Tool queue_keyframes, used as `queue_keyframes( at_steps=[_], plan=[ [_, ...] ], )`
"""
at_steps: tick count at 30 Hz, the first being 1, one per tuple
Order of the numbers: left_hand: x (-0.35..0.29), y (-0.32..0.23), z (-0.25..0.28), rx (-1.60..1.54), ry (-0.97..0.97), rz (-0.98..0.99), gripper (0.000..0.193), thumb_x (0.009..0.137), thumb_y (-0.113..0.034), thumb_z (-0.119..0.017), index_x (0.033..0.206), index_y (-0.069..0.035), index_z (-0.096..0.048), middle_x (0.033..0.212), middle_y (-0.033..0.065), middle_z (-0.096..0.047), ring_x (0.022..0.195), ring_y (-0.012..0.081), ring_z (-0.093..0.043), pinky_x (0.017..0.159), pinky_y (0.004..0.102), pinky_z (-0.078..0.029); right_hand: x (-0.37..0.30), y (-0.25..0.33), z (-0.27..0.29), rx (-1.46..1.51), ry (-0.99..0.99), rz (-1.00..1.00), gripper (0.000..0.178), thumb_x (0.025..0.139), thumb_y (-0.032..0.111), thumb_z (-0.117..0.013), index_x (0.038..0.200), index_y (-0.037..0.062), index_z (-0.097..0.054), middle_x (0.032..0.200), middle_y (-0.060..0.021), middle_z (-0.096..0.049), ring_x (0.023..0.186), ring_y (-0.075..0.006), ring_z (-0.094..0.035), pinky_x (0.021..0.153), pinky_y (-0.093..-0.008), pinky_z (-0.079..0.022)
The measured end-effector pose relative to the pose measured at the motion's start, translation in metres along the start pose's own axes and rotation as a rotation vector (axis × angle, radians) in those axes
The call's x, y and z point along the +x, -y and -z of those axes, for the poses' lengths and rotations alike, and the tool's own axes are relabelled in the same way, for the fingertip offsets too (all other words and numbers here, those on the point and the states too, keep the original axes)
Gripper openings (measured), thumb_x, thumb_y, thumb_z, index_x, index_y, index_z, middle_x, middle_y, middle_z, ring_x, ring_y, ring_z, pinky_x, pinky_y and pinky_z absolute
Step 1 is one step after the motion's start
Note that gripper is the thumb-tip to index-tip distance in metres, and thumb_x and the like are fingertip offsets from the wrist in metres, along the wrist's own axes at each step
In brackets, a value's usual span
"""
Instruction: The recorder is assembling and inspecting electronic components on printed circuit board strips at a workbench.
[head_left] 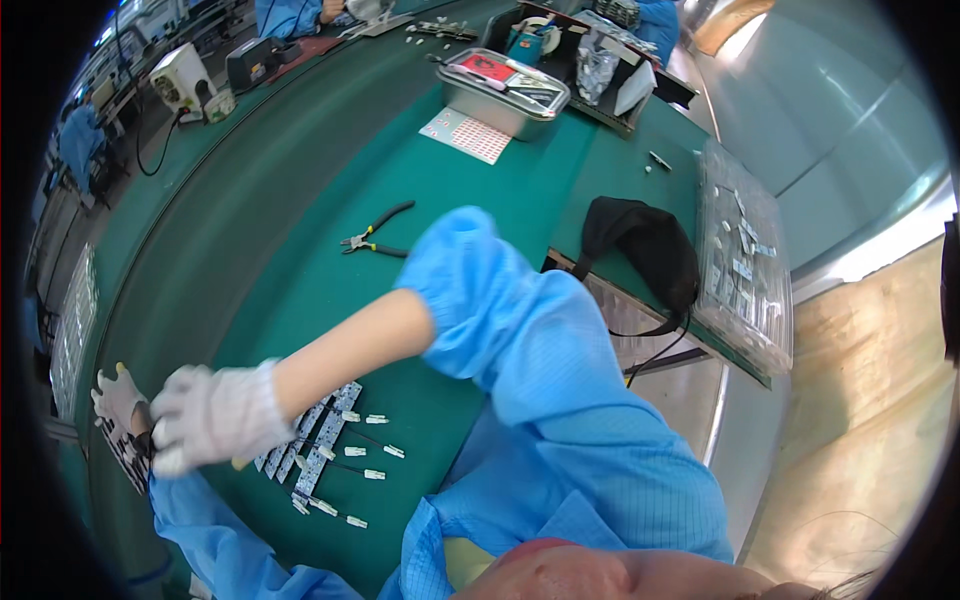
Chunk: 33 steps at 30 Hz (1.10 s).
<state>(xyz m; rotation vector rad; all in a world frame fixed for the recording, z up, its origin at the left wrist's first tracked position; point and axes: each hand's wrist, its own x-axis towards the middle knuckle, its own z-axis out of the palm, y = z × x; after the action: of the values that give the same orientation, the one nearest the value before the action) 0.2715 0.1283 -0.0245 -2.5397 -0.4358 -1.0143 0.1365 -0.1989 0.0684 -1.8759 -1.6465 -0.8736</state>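
Green bench (300, 310), right hand (215, 418) near circuit boards (329, 432)

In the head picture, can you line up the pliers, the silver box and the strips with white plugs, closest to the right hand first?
From the gloved right hand:
1. Strips with white plugs, right of it.
2. Pliers, up and right, on the green surface.
3. Silver box, farther up, past the pliers.

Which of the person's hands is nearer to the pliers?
Right. The right hand is to the lower left of the pliers in the picture; the left hand is farther left, past the right one.
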Motion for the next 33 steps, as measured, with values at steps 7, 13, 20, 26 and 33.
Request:
queue_keyframes(
  at_steps=[7,13,20,26,33],
  plan=[
    [0.056,-0.025,0.045,0.071,0.506,0.233,0.055,0.084,-0.047,-0.052,0.13,-0.018,-0.047,0.136,0.0108,-0.043,0.131,0.0309,-0.031,0.101,0.0585,-0.025,0.05,0.047,-0.086,-0.014,-0.014,0.273,0.02,0.085,0.03,-0.047,0.103,0.0243,-0.053,0.088,0.0008,-0.059,0.092,-0.0238,-0.056,0.085,-0.0529,-0.036],
    [0.062,0.076,-0.073,0.042,0.362,0.051,0.058,0.084,-0.048,-0.052,0.132,-0.018,-0.044,0.139,0.011,-0.039,0.132,0.0316,-0.029,0.102,0.0593,-0.023,0.046,0.1,-0.074,-0.103,-0.152,0.456,0.016,0.079,0.03,-0.054,0.089,0.0179,-0.055,0.085,0.0006,-0.058,0.087,-0.0214,-0.056,0.08,-0.0526,-0.035],
    [0.067,0.087,-0.083,-0.234,0.328,-0.1,0.058,0.085,-0.046,-0.05,0.134,-0.017,-0.042,0.142,0.0118,-0.036,0.133,0.0317,-0.028,0.104,0.0581,-0.021,0.025,0.119,-0.031,-0.047,-0.139,0.514,0.018,0.076,0.03,-0.056,0.089,0.0172,-0.055,0.084,0.0006,-0.057,0.086,-0.0213,-0.056,0.08,-0.0526,-0.035],
    [0.034,-0.001,0.067,-1.587,0.768,-0.132,0.045,0.09,-0.025,-0.043,0.131,-0.006,-0.042,0.141,0.0157,-0.036,0.132,0.0294,-0.032,0.106,0.0464,-0.026,0.011,0.11,0.009,0.05,-0.139,0.563,0.02,0.073,0.03,-0.059,0.088,0.0165,-0.055,0.083,0.0007,-0.057,0.086,-0.0212,-0.056,0.079,-0.0526,-0.035],
    [-0.093,-0.013,0.202,-1.594,0.83,-0.047,0.028,0.087,-0.009,-0.048,0.112,-0.003,-0.059,0.126,0.014,-0.053,0.12,0.0243,-0.048,0.102,0.0356,-0.035,-0.059,-0.033,0.036,0.19,0.147,-0.35,0.03,0.073,0.023,-0.066,0.102,0.016,-0.063,0.097,-0.0044,-0.062,0.09,-0.0279,-0.059,0.08,-0.0396,-0.047]
  ],
)
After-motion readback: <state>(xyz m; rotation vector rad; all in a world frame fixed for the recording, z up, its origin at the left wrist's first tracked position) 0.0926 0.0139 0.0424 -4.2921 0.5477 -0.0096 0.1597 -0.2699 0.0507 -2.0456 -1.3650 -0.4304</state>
